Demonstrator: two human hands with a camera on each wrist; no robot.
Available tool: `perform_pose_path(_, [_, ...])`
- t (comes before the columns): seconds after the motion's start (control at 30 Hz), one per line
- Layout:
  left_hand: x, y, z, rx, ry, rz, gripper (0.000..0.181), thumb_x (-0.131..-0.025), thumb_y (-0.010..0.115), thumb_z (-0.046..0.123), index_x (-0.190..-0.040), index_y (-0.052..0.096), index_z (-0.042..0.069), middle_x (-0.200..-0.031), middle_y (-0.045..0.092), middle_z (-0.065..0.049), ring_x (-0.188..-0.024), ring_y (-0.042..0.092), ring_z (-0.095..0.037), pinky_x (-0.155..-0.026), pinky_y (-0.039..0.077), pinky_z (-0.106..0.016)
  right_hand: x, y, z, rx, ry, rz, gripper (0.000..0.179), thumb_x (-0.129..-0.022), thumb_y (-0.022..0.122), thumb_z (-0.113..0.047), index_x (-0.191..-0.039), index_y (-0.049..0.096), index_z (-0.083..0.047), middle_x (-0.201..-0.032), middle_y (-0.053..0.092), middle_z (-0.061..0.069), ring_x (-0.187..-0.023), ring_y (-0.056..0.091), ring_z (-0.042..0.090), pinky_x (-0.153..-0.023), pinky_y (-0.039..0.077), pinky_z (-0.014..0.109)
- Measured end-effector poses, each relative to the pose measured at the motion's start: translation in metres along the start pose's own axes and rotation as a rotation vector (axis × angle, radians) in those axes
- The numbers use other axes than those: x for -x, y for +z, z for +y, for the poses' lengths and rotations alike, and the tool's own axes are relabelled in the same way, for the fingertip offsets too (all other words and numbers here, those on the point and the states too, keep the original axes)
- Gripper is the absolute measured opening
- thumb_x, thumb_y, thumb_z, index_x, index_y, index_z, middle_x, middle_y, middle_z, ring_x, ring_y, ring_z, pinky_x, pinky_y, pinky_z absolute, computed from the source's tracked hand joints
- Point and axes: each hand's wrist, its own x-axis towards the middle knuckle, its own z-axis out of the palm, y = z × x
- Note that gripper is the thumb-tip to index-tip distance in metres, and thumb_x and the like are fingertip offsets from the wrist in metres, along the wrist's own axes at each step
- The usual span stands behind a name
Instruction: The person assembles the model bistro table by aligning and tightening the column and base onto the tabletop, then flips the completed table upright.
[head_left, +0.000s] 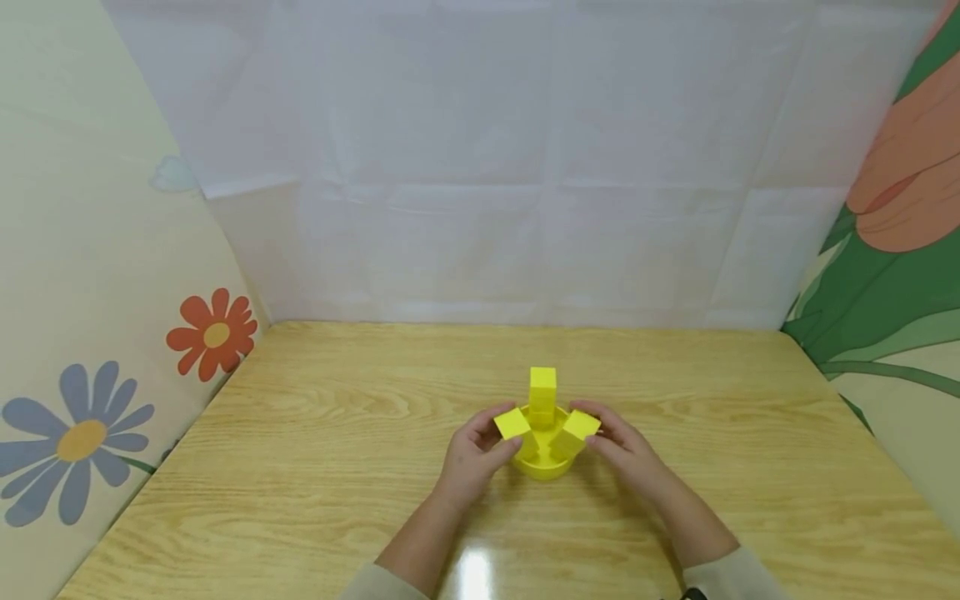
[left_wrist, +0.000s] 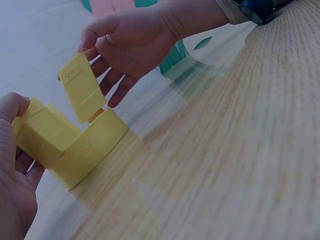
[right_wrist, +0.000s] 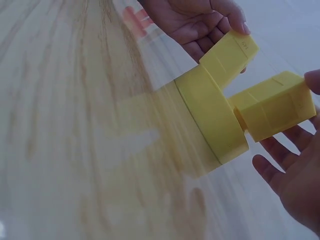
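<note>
A round yellow dish (head_left: pixel 543 472) stands on the table with three yellow blocks rising from it. My left hand (head_left: pixel 471 454) pinches the left block (head_left: pixel 513 422) near its square top, thumb in front and fingers behind. On the other side, my right hand (head_left: pixel 628 454) holds the right block (head_left: pixel 581 423) between thumb and fingers. Both of these blocks lean outward over the rim. The back block (head_left: pixel 543 383) stands upright, touched by neither hand. Small raised marks show on the right block (left_wrist: pixel 82 87) in the left wrist view. The dish wall (right_wrist: pixel 210 115) shows low down in the right wrist view.
The wood-grain table (head_left: pixel 337 467) reaches back to a creased white sheet (head_left: pixel 480 167). Flower-patterned walls flank it, with a red flower (head_left: pixel 216 335) at left and green leaves (head_left: pixel 900 292) at right. A dark band (left_wrist: pixel 256 10) sits at the right wrist.
</note>
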Motion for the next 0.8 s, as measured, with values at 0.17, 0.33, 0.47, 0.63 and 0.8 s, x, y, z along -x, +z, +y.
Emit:
perform_pose_path(0.17, [0.0003,0.0004,0.0012,0.0,-0.005,-0.001,0.046,-0.086,0.067,-0.004,-0.13,0.056,-0.006,-0.127,0.061,-0.026,-0.107,0.061,-0.013,-0.093,0.049,-0.017,-0.0002,0.003,-0.0019,0.079,0.116,0.054,0.041,-0.094,0.062,-0.01,-0.128,0.047,0.007,-0.127,0.056,0.024,-0.112,0.051,0.002,-0.1,0.045,0.025])
perform_pose_path(0.33, [0.0012,0.0007,0.0014,-0.024,0.0,-0.001,0.045,-0.087,0.067,-0.001,-0.131,0.057,-0.004,-0.128,0.061,-0.024,-0.111,0.061,-0.016,-0.094,0.049,-0.018,0.0001,0.0049,-0.0042,0.095,0.233,0.093,0.042,-0.09,0.071,-0.019,-0.123,0.051,-0.003,-0.12,0.06,0.011,-0.111,0.053,0.015,-0.105,0.042,0.037])
perform_pose_path(0.47, [0.0012,0.0002,0.0003,-0.036,-0.007,-0.007,0.047,-0.087,0.067,0.001,-0.132,0.056,-0.004,-0.131,0.06,-0.023,-0.113,0.061,-0.016,-0.094,0.049,-0.018,0.003,0.0014,-0.0031,0.035,0.178,0.067,0.035,-0.096,0.06,-0.012,-0.126,0.049,0.004,-0.122,0.059,0.013,-0.11,0.054,0.006,-0.099,0.045,0.024])
perform_pose_path(0.63, [0.0009,-0.0001,0.0,-0.034,-0.013,-0.009,0.047,-0.088,0.067,0.001,-0.133,0.055,-0.004,-0.132,0.06,-0.022,-0.114,0.06,-0.019,-0.094,0.049,-0.019,0.0051,-0.0038,-0.0012,0.009,0.111,0.035,0.034,-0.098,0.053,-0.007,-0.128,0.049,0.009,-0.122,0.06,0.009,-0.109,0.054,-0.003,-0.094,0.045,0.016])
perform_pose_path(0.8, [0.0003,0.0001,0.0006,-0.015,-0.027,-0.004,0.048,-0.087,0.067,0.0,-0.133,0.056,-0.003,-0.131,0.06,-0.021,-0.115,0.06,-0.022,-0.094,0.05,-0.02,0.0027,-0.001,-0.0044,0.111,0.161,0.045,0.037,-0.094,0.064,-0.015,-0.127,0.054,-0.001,-0.123,0.061,0.012,-0.114,0.054,0.01,-0.105,0.043,0.033])
